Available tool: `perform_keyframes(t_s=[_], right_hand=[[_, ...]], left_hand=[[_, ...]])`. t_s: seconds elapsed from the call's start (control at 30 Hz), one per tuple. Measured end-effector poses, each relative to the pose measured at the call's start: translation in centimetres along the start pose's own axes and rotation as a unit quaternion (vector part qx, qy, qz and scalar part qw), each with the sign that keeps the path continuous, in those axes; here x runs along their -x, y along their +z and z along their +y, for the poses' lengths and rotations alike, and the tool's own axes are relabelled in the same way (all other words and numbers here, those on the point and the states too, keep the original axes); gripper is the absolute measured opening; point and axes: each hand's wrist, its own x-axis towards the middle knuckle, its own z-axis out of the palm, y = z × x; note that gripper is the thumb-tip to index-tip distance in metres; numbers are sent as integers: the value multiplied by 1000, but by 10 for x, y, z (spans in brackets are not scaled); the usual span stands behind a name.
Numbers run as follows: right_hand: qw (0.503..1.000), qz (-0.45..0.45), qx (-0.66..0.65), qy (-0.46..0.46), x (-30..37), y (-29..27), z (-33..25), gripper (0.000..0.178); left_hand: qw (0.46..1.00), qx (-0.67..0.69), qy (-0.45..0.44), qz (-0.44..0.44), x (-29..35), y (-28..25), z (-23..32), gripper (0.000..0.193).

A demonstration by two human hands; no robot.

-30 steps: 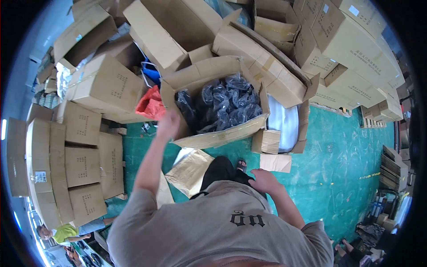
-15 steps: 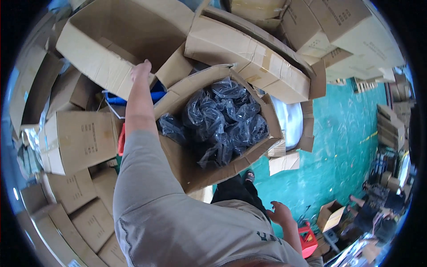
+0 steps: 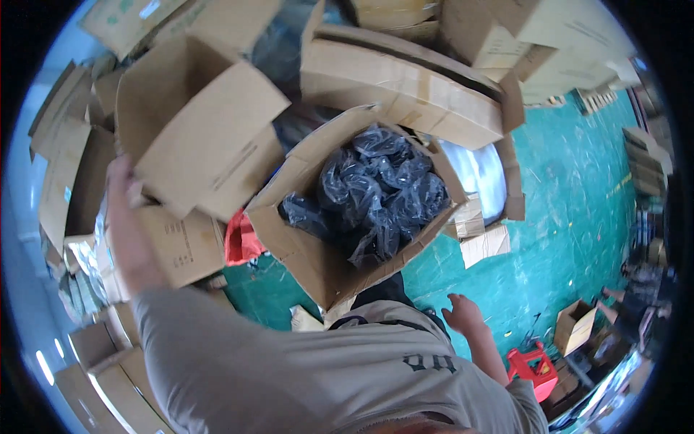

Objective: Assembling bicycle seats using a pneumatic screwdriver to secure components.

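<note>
My left hand (image 3: pixel 123 177), blurred by motion, grips the left edge of an empty open cardboard box (image 3: pixel 217 137) at the upper left. That box is tilted, with its opening towards the upper left. My right hand (image 3: pixel 464 315) hangs at my right side, fingers apart, holding nothing. In front of me stands another open cardboard box (image 3: pixel 289 249), holding several dark objects wrapped in clear plastic bags (image 3: pixel 376 177). Their exact kind cannot be made out.
A long carton (image 3: pixel 397 83) lies behind the filled box. Stacked cartons (image 3: pixel 181 246) stand on the left, near a red bag-like thing (image 3: pixel 242 239). Green floor (image 3: pixel 564 217) stretches right, with a red plastic container (image 3: pixel 533 370) and a small open box (image 3: pixel 575 325). Other people (image 3: pixel 636 304) are at far right.
My left hand has moved left and towards me, swinging the empty box round and tipping it. The filled box shifts slightly right in view. My right hand stays at my side.
</note>
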Motion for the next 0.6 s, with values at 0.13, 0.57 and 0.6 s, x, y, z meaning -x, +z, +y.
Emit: perform_keyframes(t_s=[0.13, 0.57, 0.6], right_hand=[[997, 62, -11, 48, 43, 19, 21, 37], [963, 171, -202, 54, 261, 182, 146, 31], [967, 152, -191, 73, 292, 196, 160, 29]], left_hand=[[946, 275, 171, -28, 274, -25, 152, 51], [686, -371, 547, -305, 626, 171, 307, 71], [659, -432, 547, -281, 640, 161, 298, 73]])
